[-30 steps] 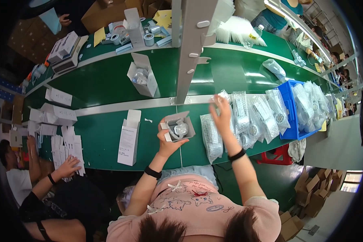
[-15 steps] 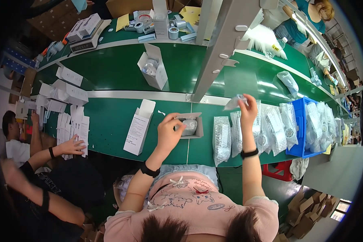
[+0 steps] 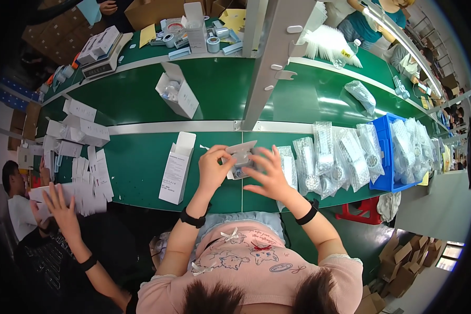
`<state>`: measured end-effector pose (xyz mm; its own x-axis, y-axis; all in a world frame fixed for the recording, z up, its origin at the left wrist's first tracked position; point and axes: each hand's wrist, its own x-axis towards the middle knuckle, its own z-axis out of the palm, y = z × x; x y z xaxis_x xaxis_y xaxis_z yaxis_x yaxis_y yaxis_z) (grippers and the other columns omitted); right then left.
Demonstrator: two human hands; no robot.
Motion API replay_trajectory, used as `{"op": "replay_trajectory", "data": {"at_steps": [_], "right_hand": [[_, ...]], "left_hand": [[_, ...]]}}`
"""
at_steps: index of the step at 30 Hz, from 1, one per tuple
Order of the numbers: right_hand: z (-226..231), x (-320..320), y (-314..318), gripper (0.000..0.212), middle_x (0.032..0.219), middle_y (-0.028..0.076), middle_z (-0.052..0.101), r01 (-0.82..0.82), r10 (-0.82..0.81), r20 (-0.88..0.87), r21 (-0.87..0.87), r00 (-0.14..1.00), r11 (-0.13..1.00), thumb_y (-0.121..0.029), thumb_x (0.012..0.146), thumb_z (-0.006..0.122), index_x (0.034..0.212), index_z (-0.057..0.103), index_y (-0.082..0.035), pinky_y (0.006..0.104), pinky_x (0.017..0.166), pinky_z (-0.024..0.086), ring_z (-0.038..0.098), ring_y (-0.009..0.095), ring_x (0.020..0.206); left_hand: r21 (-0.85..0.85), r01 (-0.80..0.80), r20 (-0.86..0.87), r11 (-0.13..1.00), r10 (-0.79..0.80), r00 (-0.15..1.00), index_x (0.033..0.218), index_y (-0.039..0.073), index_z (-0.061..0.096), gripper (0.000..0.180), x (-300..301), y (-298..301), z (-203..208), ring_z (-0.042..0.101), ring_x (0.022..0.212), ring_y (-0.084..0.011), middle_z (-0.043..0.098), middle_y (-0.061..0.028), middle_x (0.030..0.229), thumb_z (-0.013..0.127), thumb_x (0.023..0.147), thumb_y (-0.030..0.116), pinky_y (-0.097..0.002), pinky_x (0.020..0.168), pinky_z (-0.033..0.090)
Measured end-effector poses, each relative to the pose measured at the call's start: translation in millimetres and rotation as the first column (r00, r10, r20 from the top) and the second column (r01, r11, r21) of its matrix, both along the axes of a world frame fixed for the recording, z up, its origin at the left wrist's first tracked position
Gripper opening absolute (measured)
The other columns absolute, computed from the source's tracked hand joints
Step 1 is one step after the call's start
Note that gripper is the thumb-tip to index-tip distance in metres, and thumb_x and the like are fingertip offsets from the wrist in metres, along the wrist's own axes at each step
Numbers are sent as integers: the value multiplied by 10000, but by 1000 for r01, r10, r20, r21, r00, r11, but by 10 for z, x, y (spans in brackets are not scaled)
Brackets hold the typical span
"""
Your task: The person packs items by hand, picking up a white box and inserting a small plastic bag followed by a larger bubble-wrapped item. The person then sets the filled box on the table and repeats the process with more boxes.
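Note:
An open small white box (image 3: 239, 148) stands on the green table in front of me, with clear-wrapped contents showing inside. My left hand (image 3: 212, 168) pinches its left edge between thumb and fingers. Over its right side is my right hand (image 3: 269, 172), its fingers spread at the opening. Whether anything lies beneath that palm is hidden. A taller white box (image 3: 176, 170) with a raised flap stands to the left. Bubble-wrapped packages (image 3: 323, 148) lie in a row to the right of my right hand.
A blue crate (image 3: 384, 152) full of bubble-wrapped packages sits at the right. Behind the metal rail rises a grey post (image 3: 272, 68). Another open box (image 3: 177, 91) stands beyond the rail. At left, a co-worker's hands (image 3: 63, 209) handle white cartons near a carton stack (image 3: 100, 172).
My right hand has come down and left from above the packages to the box; the small clear bag it held is out of sight. The co-worker has lifted white cartons.

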<state>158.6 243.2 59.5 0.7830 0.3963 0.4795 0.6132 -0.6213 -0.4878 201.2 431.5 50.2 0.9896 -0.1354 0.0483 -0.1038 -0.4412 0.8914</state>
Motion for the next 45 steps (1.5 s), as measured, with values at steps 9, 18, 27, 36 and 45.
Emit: {"op": "replay_trajectory", "data": {"at_steps": [9, 18, 27, 36, 45], "right_hand": [[-503, 225, -97, 1049, 1356, 120, 310, 217, 5, -501, 385, 865, 897, -106, 581, 796, 1382, 120, -59, 360, 1007, 295, 332, 249, 1232], [155, 1119, -897, 957, 1253, 79, 442, 150, 202, -566, 513, 799, 845, -21, 505, 794, 1327, 306, -63, 308, 980, 321, 410, 186, 1154], [134, 1718, -1488, 900, 1243, 65, 447, 24, 361, -596, 538, 717, 842, -17, 538, 772, 1318, 325, -73, 302, 970, 326, 431, 183, 1131], [-738, 2431, -1226, 919, 1235, 108, 439, 361, -203, -309, 638, 929, 681, -105, 593, 769, 1345, 241, -72, 326, 947, 354, 442, 222, 1123], [-477, 977, -844, 481, 855, 154, 553, 517, -625, -181, -416, 759, 748, -317, 748, 615, 1117, 446, -60, 418, 582, 488, 580, 324, 742]], "left_hand": [[-213, -143, -105, 967, 123, 987, 1169, 47, 420, 502, 261, 690, -247, 464, 1090, -245, 451, -134, 1202, 652, 724, 31, -339, 887, 414], [386, -6, -369, 923, 160, 916, 1282, 16, 344, 591, 111, 1836, -1183, 371, 1174, -282, 366, -174, 1300, 587, 816, 288, -386, 971, 306], [-75, -192, -483, 979, 133, 865, 1358, 60, 226, 682, -323, 1378, -861, 461, 1083, -210, 340, -154, 1310, 601, 803, 185, -314, 910, 387], [-257, -64, -129, 964, 31, 991, 1364, 120, 207, 992, -560, 165, -128, 370, 1151, -268, 301, -132, 1279, 781, 555, 104, -392, 900, 401], [66, 164, 100, 984, -170, 980, 1237, 121, 324, 832, -266, -218, -41, 371, 1169, -308, 296, -132, 1279, 779, 541, 84, -401, 931, 370]]}}
